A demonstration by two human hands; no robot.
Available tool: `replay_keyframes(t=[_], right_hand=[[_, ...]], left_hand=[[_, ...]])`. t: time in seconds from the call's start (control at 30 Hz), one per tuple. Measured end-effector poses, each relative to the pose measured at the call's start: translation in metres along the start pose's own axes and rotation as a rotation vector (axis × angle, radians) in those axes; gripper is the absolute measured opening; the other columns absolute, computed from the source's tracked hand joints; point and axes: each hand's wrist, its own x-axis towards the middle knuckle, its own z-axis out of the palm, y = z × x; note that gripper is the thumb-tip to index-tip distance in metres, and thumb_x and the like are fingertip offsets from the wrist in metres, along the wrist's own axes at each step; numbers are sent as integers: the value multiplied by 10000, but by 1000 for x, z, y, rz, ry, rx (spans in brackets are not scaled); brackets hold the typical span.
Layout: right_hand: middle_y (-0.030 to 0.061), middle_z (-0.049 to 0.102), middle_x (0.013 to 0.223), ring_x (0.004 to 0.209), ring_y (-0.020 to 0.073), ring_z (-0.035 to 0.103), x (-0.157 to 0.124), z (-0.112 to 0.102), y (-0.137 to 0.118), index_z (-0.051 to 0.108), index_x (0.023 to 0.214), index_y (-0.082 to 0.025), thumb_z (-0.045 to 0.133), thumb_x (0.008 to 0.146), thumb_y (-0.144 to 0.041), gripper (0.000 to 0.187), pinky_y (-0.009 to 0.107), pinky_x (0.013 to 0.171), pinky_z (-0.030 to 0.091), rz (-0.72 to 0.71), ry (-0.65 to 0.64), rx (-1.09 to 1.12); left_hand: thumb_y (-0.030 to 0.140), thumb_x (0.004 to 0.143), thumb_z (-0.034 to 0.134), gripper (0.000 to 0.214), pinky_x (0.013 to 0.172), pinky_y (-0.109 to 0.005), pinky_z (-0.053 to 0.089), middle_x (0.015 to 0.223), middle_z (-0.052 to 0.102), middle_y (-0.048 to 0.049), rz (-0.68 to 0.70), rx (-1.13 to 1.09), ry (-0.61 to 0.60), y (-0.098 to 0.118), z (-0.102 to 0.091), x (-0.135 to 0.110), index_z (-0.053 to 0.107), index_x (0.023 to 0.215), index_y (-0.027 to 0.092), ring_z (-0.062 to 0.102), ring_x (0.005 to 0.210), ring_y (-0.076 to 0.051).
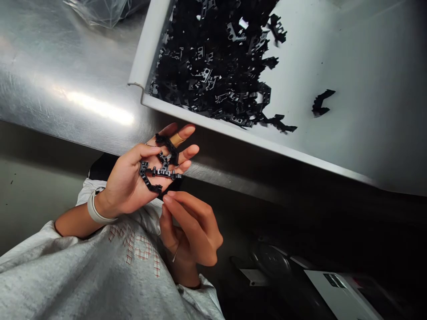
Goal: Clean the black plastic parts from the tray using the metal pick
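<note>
Several small black plastic clips with notched, angled shapes lie across the palm and fingers of my left hand. That hand is turned palm up, its thumb bent in against the clips and its fingers a little curled. A tan band wraps one of its fingers. Just below, my right hand has thumb and fingertips drawn together in a pinch beside the lowest clip. Nothing shows between those fingertips. Whether they touch the clip is hard to tell.
A white tray stands on the metal table, with a heap of similar black parts at its left. One loose black part lies apart inside it. A clear plastic bag is at upper left. A white box-like object sits lower right.
</note>
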Motion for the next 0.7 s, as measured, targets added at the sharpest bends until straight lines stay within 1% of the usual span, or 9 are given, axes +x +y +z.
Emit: replay_keyframes(t=[0.07,0.1,0.13,0.2,0.3,0.43,0.57,0.63,0.7], right_hand=[[13,701,925,623,130,617,4,-1,-2,678,1258,-346,687,897,-209,386,265,513,536,-55,135,-8],[9,684,903,601,114,592,7,-2,-3,677,1274,-334,693,894,-187,407,248,497,517,-61,181,-16],[7,672,890,592,103,577,11,-2,-4,678,1283,-321,692,897,-171,415,235,491,507,-56,210,-24],[16,671,888,631,109,597,19,-2,-4,677,1295,-290,687,907,-159,410,233,517,518,-41,237,-29],[37,688,925,717,139,631,27,-2,-4,655,1319,-268,684,918,-180,411,245,524,519,6,236,-27],[30,688,939,670,116,605,28,-1,-4,671,1272,-268,683,916,-157,373,217,447,454,61,207,3],[34,679,922,719,130,644,28,-1,-7,708,1164,-244,683,900,-95,305,237,525,519,55,214,17],[26,666,897,738,137,654,27,-1,-8,714,1129,-242,680,891,-73,294,249,561,543,36,221,30],[15,651,886,713,124,639,25,-1,-8,712,1134,-252,682,883,-65,315,241,556,537,12,220,34]], left_hand=[[195,880,478,345,1093,-403,516,1382,689,-33,-6,36,-28,0,-1,-1,673,1164,215,607,1336,-283],[210,889,470,309,1112,-420,503,1379,691,-29,-9,43,-38,1,-1,-1,681,1116,212,604,1339,-287],[221,898,462,289,1132,-443,486,1373,694,-28,-12,42,-48,1,-1,-1,683,1083,208,604,1338,-292],[220,903,454,277,1177,-494,436,1355,705,-30,-24,26,-66,1,0,-2,684,1056,200,606,1334,-305],[200,883,467,281,1223,-542,366,1336,716,-29,-43,5,-85,1,0,-3,685,1061,199,593,1349,-315],[179,858,488,329,1236,-544,345,1362,703,-49,-62,-10,-72,0,0,-3,678,1126,192,582,1361,-320],[175,861,476,426,1231,-540,352,1369,701,-48,-63,-23,-43,1,0,-2,640,1253,213,602,1341,-307],[169,862,469,429,1229,-533,355,1360,707,-47,-60,-31,-36,2,0,-2,639,1254,210,608,1335,-301],[165,861,464,403,1230,-529,353,1353,710,-46,-66,-36,-32,3,1,-2,654,1214,201,607,1335,-298]])
